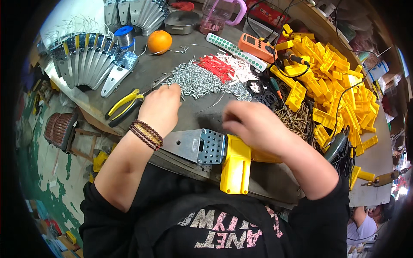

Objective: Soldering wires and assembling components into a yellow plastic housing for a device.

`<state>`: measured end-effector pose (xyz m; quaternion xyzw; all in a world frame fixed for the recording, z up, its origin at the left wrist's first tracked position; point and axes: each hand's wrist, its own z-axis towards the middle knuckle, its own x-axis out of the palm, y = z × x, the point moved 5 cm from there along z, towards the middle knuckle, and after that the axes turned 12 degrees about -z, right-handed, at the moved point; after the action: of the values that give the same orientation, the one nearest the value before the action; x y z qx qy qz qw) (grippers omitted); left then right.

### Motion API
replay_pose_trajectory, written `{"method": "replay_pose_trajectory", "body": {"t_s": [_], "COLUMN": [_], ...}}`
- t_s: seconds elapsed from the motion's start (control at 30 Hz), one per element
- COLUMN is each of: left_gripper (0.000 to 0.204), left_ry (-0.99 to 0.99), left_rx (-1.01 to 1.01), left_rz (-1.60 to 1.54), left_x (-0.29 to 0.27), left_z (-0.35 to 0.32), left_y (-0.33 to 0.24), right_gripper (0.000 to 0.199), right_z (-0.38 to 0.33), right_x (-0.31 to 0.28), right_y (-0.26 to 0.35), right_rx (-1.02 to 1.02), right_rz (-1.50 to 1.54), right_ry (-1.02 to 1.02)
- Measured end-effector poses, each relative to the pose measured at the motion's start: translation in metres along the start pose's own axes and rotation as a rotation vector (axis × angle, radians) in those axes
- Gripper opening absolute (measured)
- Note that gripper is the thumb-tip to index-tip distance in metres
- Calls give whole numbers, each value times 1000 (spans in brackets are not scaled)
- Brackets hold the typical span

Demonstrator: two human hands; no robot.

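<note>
My left hand [160, 107], back upward and a beaded bracelet on its wrist, is closed at the near-left edge of a pile of silver screws [193, 81]. Its fingertips are mostly hidden. My right hand [254, 124] hovers over the yellow plastic part, its fingers curled together and slightly blurred; whatever they hold is hidden. Between my forearms a tapered metal plate [183, 144] with a perforated end lies beside the yellow plastic part [235, 167], which juts over the table's near edge. Yellow-and-black pliers [124, 106] lie left of my left hand.
Red pieces [216, 67] and white pieces [243, 69] adjoin the screws. Brass-coloured screws [297, 120] and heaped yellow parts [335, 77] fill the right. Fanned metal plates [86, 62], a solder spool [124, 36], an orange [159, 42] and an orange meter [257, 47] stand farther back.
</note>
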<state>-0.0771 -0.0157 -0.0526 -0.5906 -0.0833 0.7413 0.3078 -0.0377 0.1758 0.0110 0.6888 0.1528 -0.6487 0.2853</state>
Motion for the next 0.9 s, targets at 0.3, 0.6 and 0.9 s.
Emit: {"method": "replay_pose_trajectory", "body": {"t_s": [0.3,0.6,0.9], "left_gripper": [11,15,17], "left_ry": [-97,-5,60], "left_rx": [206,120,823], "left_rz": [-19,49,-538], "left_x": [-3,-13,-39], "left_z": [-4,-8,-103], "left_y": [-3,5,-117], "right_gripper": [23,23,18], "right_z": [-119,-126,30], "right_x": [-9,-15,-4], "right_y": [32,56,-5], "right_rx": [-58,-453,-159], "right_rz": [433,-83,-86], "right_ry": [-51,-218,-199]}}
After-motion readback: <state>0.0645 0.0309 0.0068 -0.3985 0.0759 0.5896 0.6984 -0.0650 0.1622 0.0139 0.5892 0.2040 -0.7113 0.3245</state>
